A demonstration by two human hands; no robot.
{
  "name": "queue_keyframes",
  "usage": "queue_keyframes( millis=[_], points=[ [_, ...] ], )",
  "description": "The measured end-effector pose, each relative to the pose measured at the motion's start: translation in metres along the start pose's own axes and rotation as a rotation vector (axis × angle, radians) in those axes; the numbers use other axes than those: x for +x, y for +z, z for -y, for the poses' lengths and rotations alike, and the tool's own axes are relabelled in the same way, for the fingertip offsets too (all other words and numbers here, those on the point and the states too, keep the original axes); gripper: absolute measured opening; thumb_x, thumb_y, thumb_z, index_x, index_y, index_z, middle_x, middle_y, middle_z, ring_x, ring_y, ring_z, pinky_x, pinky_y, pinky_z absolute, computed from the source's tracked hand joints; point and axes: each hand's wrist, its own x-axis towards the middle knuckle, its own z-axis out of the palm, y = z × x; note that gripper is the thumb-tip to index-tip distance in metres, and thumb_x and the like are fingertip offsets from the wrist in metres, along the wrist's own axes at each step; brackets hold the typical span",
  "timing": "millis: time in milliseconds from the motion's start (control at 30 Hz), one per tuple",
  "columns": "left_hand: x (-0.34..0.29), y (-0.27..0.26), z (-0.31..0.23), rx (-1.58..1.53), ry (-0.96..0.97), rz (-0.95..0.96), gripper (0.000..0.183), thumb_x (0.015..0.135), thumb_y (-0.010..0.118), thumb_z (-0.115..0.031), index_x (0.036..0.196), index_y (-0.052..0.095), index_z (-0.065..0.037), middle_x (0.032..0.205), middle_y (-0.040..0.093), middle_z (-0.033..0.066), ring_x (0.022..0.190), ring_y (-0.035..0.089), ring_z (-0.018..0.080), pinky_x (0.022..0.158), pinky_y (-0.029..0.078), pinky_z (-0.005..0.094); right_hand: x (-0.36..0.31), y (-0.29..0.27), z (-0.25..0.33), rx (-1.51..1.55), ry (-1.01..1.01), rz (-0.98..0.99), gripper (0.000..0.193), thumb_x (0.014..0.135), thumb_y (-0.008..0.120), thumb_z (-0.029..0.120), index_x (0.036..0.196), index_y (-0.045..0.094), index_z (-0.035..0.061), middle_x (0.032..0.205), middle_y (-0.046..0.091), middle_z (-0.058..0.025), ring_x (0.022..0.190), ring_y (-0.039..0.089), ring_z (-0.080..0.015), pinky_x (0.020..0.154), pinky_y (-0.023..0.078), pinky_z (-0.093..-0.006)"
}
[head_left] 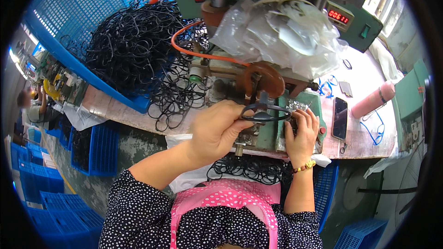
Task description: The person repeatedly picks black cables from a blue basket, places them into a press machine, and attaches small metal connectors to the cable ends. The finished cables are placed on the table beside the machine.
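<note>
My left hand [217,129] pinches one end of a black eyeglass frame [266,112] between thumb and fingers. The frame is held level in front of the press, close below its round brown guard [263,80]. To the right, my right hand [302,133] rests over the green tray edge with fingers curved and thumb apart. Its fingertips reach small shiny metal pieces [299,104] in the tray, and no piece shows clearly between them. Several more black frames lie in my lap [244,168].
A blue basket [92,74] heaped with black frames [134,41] stands at left, some spilling onto the table. Plastic bags [281,32] hang on the press. At right are a phone [340,118], a pink bottle [374,100] and blue frames [328,86]. An orange hose [203,55] crosses the machine.
</note>
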Motion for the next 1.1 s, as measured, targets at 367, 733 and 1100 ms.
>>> queue_keyframes(
  millis=[367, 733, 1100],
  points=[
    [-0.026, -0.017, -0.004, 0.225, 0.042, -0.09, 0.034, 0.086, 0.067, 0.002, 0.119, 0.064, 0.003, 0.116, 0.066, 0.019, 0.105, 0.062, 0.0356, 0.091, 0.05, 0.0412, -0.004, 0.001, -0.002, 0.084, -0.01, -0.082, 0.008, 0.086, 0.07, 0.008, 0.091, 0.063, 0.0058, 0.107, 0.069, -0.0094, 0.116, 0.06, -0.0326, 0.115, 0.032, -0.0531],
    [-0.07, -0.095, 0.12, 0.614, -0.508, -0.104, 0.031, 0.093, 0.069, -0.008, 0.122, 0.058, -0.003, 0.106, 0.063, 0.0108, 0.087, 0.062, 0.0211, 0.077, 0.052, 0.0316, -0.02, 0.011, -0.007, 0.328, 0.207, -0.27, 0.009, 0.093, 0.069, 0.005, 0.098, 0.063, 0.002, 0.089, 0.067, -0.0101, 0.084, 0.062, -0.0269, 0.085, 0.051, -0.0402],
    [-0.067, -0.08, 0.145, 0.744, -0.336, -0.049, 0.03, 0.087, 0.069, -0.006, 0.115, 0.06, -0.007, 0.103, 0.061, 0.0119, 0.096, 0.062, 0.0317, 0.082, 0.051, 0.0411, -0.016, 0.008, -0.003, 0.206, 0.07, -0.306, 0.008, 0.089, 0.069, 0.001, 0.097, 0.068, 0.0028, 0.09, 0.068, -0.0094, 0.088, 0.063, -0.0307, 0.093, 0.049, -0.0423]
  ],
)
